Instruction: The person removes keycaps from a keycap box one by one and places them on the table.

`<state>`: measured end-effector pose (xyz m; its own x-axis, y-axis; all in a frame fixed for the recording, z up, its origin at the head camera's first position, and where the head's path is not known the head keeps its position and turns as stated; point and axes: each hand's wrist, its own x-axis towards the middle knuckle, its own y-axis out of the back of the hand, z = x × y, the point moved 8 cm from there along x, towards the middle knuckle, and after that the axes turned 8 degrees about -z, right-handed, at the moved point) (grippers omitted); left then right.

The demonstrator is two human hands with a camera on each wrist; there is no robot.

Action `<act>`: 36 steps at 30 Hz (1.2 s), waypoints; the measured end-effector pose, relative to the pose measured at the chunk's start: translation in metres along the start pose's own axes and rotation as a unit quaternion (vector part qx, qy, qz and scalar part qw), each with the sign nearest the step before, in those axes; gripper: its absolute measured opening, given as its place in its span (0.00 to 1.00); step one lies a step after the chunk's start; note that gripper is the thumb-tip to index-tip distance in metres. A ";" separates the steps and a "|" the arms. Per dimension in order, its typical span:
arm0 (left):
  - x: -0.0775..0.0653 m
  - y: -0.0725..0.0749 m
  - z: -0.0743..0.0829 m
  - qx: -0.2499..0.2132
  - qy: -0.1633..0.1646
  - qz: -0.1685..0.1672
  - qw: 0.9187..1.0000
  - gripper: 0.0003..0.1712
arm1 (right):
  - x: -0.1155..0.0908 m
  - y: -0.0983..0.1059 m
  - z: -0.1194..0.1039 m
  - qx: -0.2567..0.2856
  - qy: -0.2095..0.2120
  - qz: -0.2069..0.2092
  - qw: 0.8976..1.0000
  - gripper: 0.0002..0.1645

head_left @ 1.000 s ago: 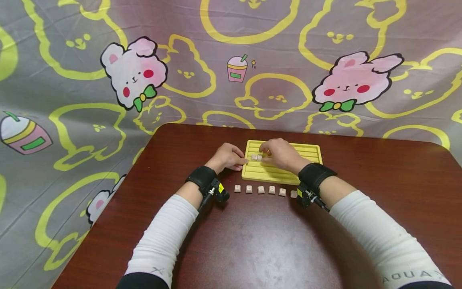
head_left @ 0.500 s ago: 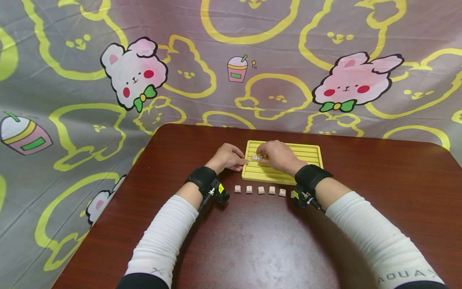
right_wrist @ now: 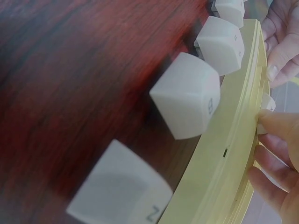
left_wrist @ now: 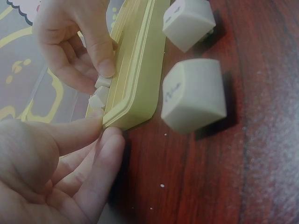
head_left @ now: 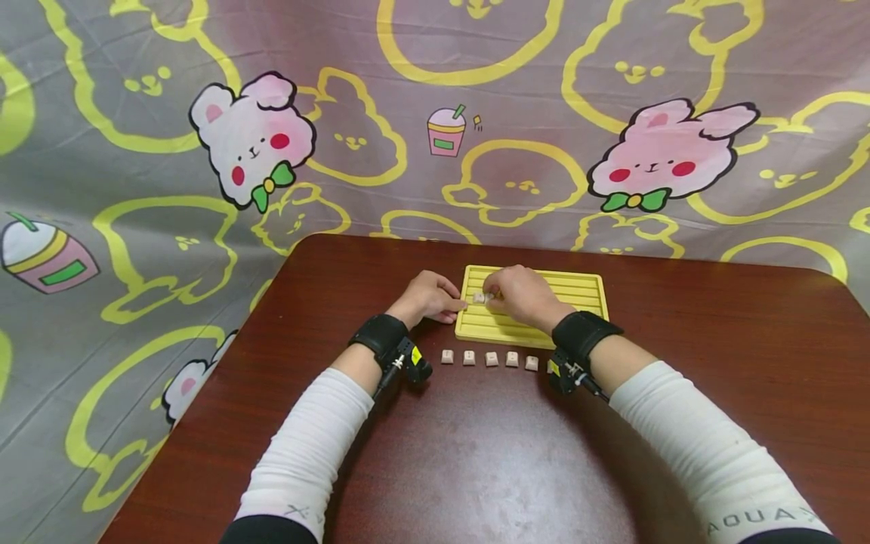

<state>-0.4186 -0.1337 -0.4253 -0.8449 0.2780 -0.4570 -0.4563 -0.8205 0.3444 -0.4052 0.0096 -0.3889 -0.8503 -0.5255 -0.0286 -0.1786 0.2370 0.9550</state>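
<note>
A yellow ridged tray [head_left: 578,287] lies on the table, a white keycap [head_left: 479,298] sitting toward its left side. My left hand [head_left: 430,296] pinches the tray's left edge; in the left wrist view the thumb is at the rim and a finger lies against its outer side. Over the tray, my right hand [head_left: 526,295] pinches a second keycap [left_wrist: 103,81] between thumb and finger, right beside the first. The fingers partly cover this keycap. In the right wrist view its other fingers extend over the ridges.
A row of several loose keycaps [head_left: 492,359] stands on the brown table [head_left: 476,453] in front of the tray. The rightmost one is partly hidden by the right wrist camera [head_left: 567,370]. A patterned cloth [head_left: 374,113] hangs behind the table.
My right hand and forearm have shifted slightly left, and the fingers have drawn in around the second keycap. The left hand and the tray stay where they were.
</note>
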 end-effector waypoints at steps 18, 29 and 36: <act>0.002 0.000 -0.001 0.002 0.003 -0.002 1.000 0.14 | -0.004 0.005 0.004 0.014 0.008 0.010 1.000 0.06; 0.002 0.001 -0.002 0.003 0.004 -0.001 1.000 0.15 | -0.012 0.012 0.005 0.014 0.012 0.016 1.000 0.08; 0.002 0.000 -0.002 0.001 0.005 -0.004 1.000 0.15 | -0.017 0.012 0.007 0.018 0.009 0.013 1.000 0.08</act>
<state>-0.4196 -0.1343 -0.4272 -0.8388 0.2793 -0.4673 -0.4628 -0.8178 0.3421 -0.3962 0.0275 -0.3791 -0.8464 -0.5325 0.0018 -0.1744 0.2805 0.9439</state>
